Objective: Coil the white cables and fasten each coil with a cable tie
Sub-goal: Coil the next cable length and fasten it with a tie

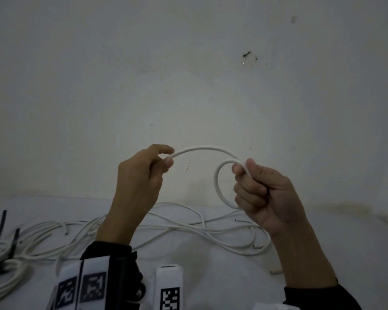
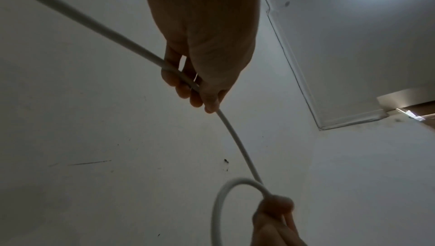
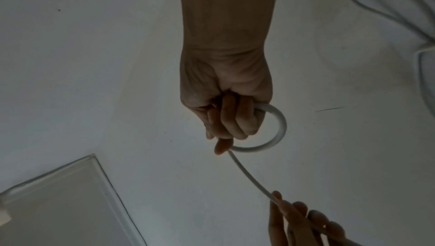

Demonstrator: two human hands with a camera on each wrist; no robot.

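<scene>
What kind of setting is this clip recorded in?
Probably a plain indoor room, not a proper workshop. The person works against a bare, scuffed white wall, over a surface covered in white cloth strewn with loose white cables. Black cable ties lie at the left edge.

Both hands are raised before a white wall (image 1: pixel 188 74). The right hand (image 1: pixel 264 193) grips a small loop of white cable (image 1: pixel 218 182); the cable arcs over to the left hand (image 1: pixel 141 173), which pinches it. Below, loose white cables (image 1: pixel 188 227) sprawl over a white surface (image 1: pixel 222 276), with black cable ties (image 1: pixel 2 222) at the left edge
</scene>
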